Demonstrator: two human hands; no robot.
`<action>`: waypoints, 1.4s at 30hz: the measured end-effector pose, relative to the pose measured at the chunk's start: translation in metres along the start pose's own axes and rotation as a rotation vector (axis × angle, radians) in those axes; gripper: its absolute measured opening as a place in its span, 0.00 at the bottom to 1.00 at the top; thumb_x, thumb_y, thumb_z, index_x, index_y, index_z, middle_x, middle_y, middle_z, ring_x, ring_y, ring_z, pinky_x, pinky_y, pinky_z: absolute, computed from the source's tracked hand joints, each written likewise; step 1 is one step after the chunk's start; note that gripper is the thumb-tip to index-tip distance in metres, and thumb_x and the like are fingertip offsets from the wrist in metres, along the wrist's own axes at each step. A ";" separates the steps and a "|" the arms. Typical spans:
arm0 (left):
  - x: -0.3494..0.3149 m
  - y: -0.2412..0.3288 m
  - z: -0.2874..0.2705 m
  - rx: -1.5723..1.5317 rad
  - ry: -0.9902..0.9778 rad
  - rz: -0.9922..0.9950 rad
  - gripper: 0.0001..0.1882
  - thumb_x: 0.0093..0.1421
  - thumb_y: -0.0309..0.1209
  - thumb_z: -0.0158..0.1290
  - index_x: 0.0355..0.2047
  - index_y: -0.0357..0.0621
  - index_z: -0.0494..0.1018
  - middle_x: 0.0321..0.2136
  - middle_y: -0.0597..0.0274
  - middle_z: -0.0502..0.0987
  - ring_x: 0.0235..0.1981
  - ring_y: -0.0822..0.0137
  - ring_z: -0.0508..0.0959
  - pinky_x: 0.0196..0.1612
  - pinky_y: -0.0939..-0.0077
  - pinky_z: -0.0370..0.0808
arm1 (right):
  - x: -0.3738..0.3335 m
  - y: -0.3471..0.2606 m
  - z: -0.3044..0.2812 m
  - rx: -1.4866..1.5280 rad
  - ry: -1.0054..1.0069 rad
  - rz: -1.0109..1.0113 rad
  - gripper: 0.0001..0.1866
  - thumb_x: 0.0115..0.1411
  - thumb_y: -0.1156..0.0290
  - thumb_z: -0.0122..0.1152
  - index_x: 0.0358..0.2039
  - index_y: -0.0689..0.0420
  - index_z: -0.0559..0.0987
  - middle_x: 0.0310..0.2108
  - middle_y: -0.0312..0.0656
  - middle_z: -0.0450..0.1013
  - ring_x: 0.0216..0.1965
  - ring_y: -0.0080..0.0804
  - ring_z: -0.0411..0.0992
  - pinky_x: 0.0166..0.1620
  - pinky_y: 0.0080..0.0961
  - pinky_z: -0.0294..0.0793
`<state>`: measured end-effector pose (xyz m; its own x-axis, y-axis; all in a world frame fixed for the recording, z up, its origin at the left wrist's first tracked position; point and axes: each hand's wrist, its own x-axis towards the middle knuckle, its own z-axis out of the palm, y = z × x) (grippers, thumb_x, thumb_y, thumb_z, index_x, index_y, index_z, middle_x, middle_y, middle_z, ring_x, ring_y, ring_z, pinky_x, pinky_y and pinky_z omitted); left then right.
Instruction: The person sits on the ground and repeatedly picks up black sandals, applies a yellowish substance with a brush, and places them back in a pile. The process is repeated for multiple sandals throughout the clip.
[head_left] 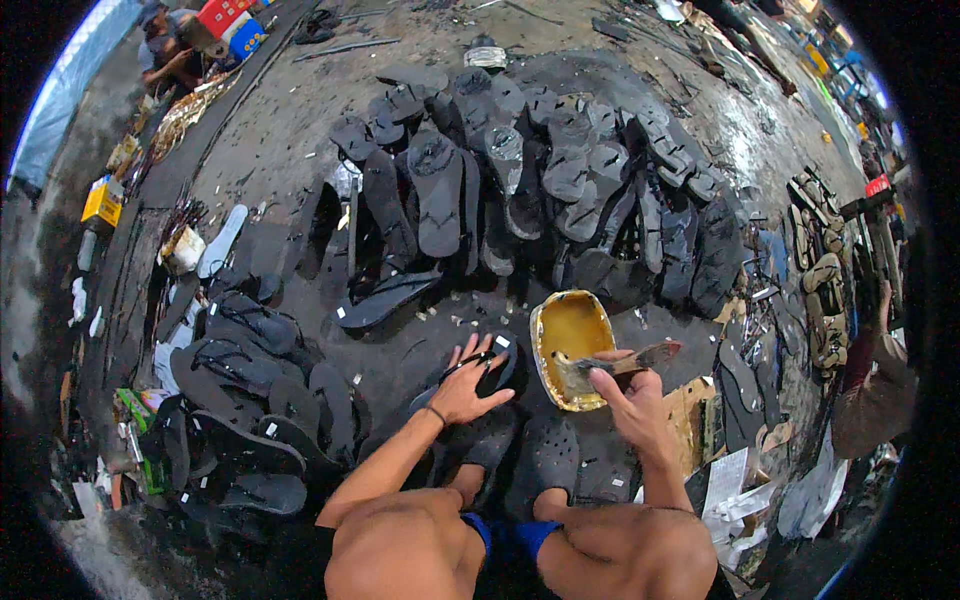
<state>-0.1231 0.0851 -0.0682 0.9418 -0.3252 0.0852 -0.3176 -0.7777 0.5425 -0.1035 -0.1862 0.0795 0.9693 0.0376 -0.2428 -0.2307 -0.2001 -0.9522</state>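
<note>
My left hand (pixel 465 388) lies with fingers spread across a black flip-flop (pixel 502 352) in front of my feet. The flip-flop has a small white tag near its end, and my palm hides part of it. My right hand (pixel 636 400) grips a flat brush (pixel 655 356), its bristles over the near part of a tub. That tub (pixel 537 345) is squarish, with a crusted yellowish rim and amber liquid inside, perhaps glue. Beyond both hands stands a large heap of dark flip-flops and soles (pixel 437 195).
More black flip-flops (pixel 255 375) are piled at my left. On the right lie cardboard (pixel 690 425), paper sheets (pixel 728 485) and loose soles (pixel 740 375). A person (pixel 170 50) sits at the far left; another (pixel 870 390) is partly visible at the right edge.
</note>
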 end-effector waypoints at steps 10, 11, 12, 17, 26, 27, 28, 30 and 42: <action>0.042 0.041 -0.068 -1.908 0.237 -0.754 0.23 0.73 0.41 0.39 0.59 0.38 0.69 0.51 0.58 0.77 0.49 0.65 0.78 0.54 0.68 0.75 | 0.067 -0.033 0.084 -0.089 0.011 -0.395 0.11 0.57 0.70 0.70 0.40 0.58 0.81 0.35 0.41 0.81 0.37 0.32 0.79 0.42 0.28 0.76; 0.041 0.044 -0.073 -1.902 0.247 -0.779 0.23 0.73 0.40 0.39 0.60 0.38 0.68 0.51 0.58 0.77 0.49 0.64 0.78 0.55 0.67 0.75 | 0.067 -0.039 0.074 -0.146 0.056 -0.382 0.10 0.57 0.71 0.70 0.39 0.58 0.81 0.36 0.41 0.81 0.38 0.33 0.79 0.42 0.28 0.76; 0.041 0.040 -0.074 -1.962 0.225 -0.702 0.23 0.73 0.41 0.39 0.60 0.38 0.68 0.51 0.58 0.77 0.49 0.63 0.78 0.55 0.66 0.75 | 0.066 -0.042 0.070 -0.202 0.102 -0.369 0.09 0.57 0.71 0.70 0.38 0.57 0.81 0.36 0.41 0.81 0.38 0.33 0.79 0.42 0.28 0.76; 0.029 0.053 -0.070 -1.466 0.239 -0.368 0.24 0.74 0.42 0.36 0.57 0.36 0.70 0.50 0.57 0.77 0.52 0.60 0.77 0.57 0.64 0.73 | 0.051 -0.051 0.087 -0.097 0.062 -0.676 0.07 0.57 0.72 0.68 0.36 0.57 0.82 0.36 0.45 0.81 0.37 0.42 0.80 0.43 0.33 0.78; 0.037 0.057 -0.076 -1.353 0.650 -0.603 0.24 0.72 0.46 0.44 0.47 0.35 0.76 0.42 0.62 0.80 0.40 0.72 0.78 0.46 0.75 0.75 | 0.044 -0.053 0.089 -0.122 0.141 -0.150 0.10 0.60 0.70 0.68 0.39 0.61 0.80 0.36 0.40 0.78 0.41 0.32 0.76 0.48 0.30 0.73; 0.027 0.027 -0.077 -1.571 0.449 -0.578 0.26 0.72 0.49 0.42 0.49 0.36 0.75 0.42 0.62 0.79 0.42 0.70 0.79 0.48 0.72 0.76 | 0.033 -0.047 0.098 0.016 -0.016 -0.195 0.10 0.60 0.69 0.68 0.39 0.60 0.81 0.36 0.40 0.79 0.41 0.31 0.76 0.46 0.29 0.74; 0.014 -0.002 -0.076 -1.790 0.227 -0.539 0.28 0.73 0.51 0.40 0.51 0.37 0.74 0.43 0.61 0.79 0.43 0.68 0.79 0.49 0.70 0.76 | 0.022 -0.039 0.101 0.137 -0.170 -0.235 0.10 0.60 0.69 0.68 0.40 0.60 0.81 0.37 0.40 0.80 0.40 0.30 0.77 0.44 0.28 0.76; -0.008 0.023 -0.093 -1.932 0.073 -0.844 0.36 0.70 0.59 0.36 0.62 0.40 0.64 0.55 0.54 0.74 0.55 0.59 0.76 0.56 0.62 0.76 | 0.032 -0.035 0.081 0.306 -0.064 -0.002 0.11 0.62 0.69 0.67 0.42 0.61 0.81 0.37 0.36 0.79 0.38 0.24 0.75 0.44 0.25 0.75; 0.055 0.028 -0.123 -1.965 0.487 -0.684 0.37 0.61 0.66 0.48 0.53 0.44 0.71 0.40 0.60 0.79 0.39 0.63 0.80 0.42 0.65 0.80 | 0.039 -0.048 0.107 -0.193 -0.092 -0.431 0.10 0.58 0.71 0.68 0.40 0.60 0.81 0.34 0.43 0.80 0.38 0.32 0.79 0.45 0.25 0.74</action>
<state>-0.0664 0.1116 0.0548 0.8777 0.0727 -0.4736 0.1941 0.8496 0.4903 -0.0641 -0.0709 0.0960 0.9599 0.2414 0.1425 0.2184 -0.3255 -0.9200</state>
